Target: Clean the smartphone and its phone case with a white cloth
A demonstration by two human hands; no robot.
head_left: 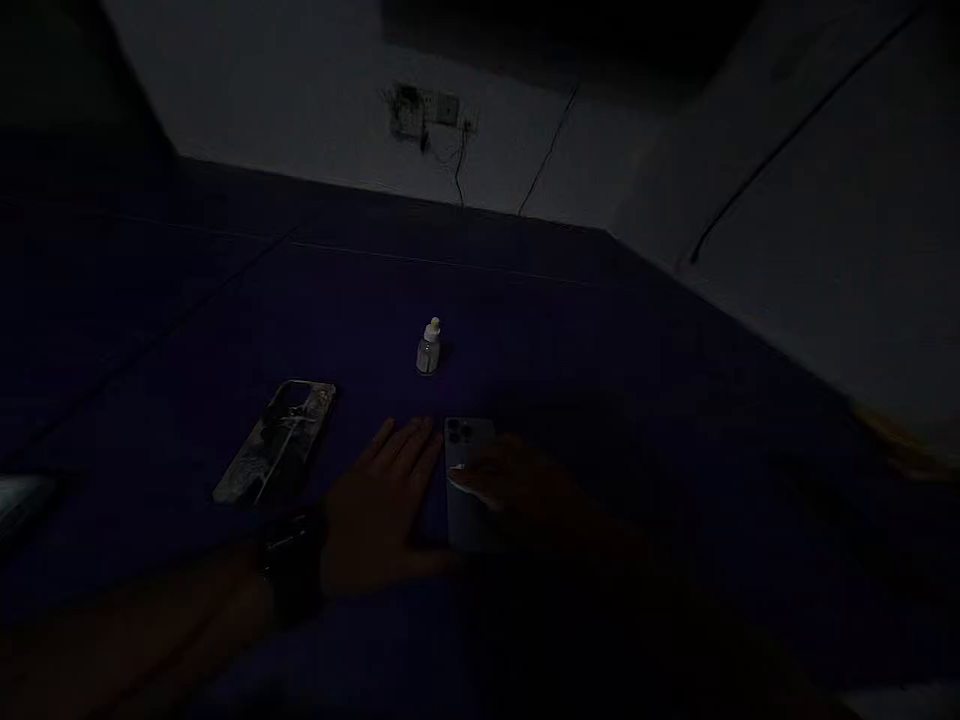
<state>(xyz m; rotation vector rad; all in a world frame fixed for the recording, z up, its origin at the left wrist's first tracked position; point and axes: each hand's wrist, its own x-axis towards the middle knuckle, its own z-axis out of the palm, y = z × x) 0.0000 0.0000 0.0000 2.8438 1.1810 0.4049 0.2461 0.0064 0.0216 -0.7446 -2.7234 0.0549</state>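
A smartphone [466,525] lies back up on the dark blue surface, its camera lenses at the far left corner. My left hand [382,505] rests flat against the surface at the phone's left side, fingers stretched out and thumb by its near edge. On the phone's back, my right hand [510,475] is closed over a thin white tissue or cloth [466,483]; which of these it is, I cannot tell. Much of that hand is lost in darkness. A patterned phone case [281,440] lies left of my left hand. Beyond the hands stands a small clear bottle [428,352] with a white top.
The scene is very dim. A pale flat object [22,500] sits at the far left edge. Wall sockets [427,108] with a hanging cable [460,170] are on the back wall. Something yellowish [900,440] lies by the right wall.
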